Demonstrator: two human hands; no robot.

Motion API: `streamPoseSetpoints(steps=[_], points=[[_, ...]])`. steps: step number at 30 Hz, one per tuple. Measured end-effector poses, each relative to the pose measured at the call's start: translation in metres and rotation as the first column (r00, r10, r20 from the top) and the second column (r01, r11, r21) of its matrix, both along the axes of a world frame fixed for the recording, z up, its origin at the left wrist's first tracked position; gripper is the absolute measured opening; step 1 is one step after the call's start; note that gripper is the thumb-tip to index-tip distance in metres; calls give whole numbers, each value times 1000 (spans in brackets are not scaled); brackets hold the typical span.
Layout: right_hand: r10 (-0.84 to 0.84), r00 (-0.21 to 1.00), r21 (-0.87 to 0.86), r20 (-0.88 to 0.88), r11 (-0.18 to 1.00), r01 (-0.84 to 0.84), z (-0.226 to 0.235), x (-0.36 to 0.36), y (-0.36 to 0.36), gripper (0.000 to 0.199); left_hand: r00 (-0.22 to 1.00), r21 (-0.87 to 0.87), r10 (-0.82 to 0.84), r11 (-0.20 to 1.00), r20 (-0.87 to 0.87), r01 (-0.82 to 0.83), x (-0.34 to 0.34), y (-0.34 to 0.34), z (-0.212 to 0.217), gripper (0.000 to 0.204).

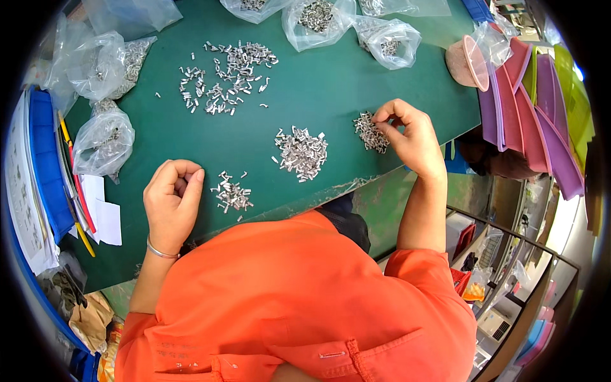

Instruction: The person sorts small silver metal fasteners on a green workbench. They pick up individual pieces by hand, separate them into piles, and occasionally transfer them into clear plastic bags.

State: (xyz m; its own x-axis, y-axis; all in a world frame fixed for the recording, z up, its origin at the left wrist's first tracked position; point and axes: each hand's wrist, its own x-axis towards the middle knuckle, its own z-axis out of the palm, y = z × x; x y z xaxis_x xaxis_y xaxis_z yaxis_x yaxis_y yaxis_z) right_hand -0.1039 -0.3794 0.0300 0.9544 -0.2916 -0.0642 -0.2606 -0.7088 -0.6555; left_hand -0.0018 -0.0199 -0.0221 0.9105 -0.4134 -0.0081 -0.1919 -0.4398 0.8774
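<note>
My right hand [412,135] is over a small pile of bent silvery metal pieces [368,130] at the right of the table. Its thumb and forefinger are closed at the pile's edge, and whatever sits between them is too small to make out. My left hand [173,198], curled with thumb and forefinger close together, rests near the table's front edge. What it may hold is hidden. Just right of it lies another small heap of metal pieces [233,193]. A larger heap [301,154] lies midway between my hands, and a wide scattered spread [232,75] lies farther back.
Clear plastic bags of metal pieces, such as one bag [317,18], line the green table's [356,76] back and left. A pink cup [468,62] stands at the right corner beside coloured plastic bins [519,108]. Papers [105,213] and pens [83,197] lie left.
</note>
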Motion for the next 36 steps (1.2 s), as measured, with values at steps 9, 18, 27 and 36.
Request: streamPoseSetpoints(steps=[9,18,27,36], points=[[127,939,7,320,991,-136,-28,55,72,12,999,13,-9,1000,32,8,1,-4,8,4],[215,931,-6,294,975,-223,-40,87,109,14,1000,2,-1,1000,14,1,0,-2,8,4],[-5,937,837,350,450,-311,-37,77,101,27,1000,-32,5,999,27,-4,2,-2,8,5],[46,876,752,479,494,-437,-37,74,102,27,1000,-33,7,999,30,-6,2,-2,8,6]])
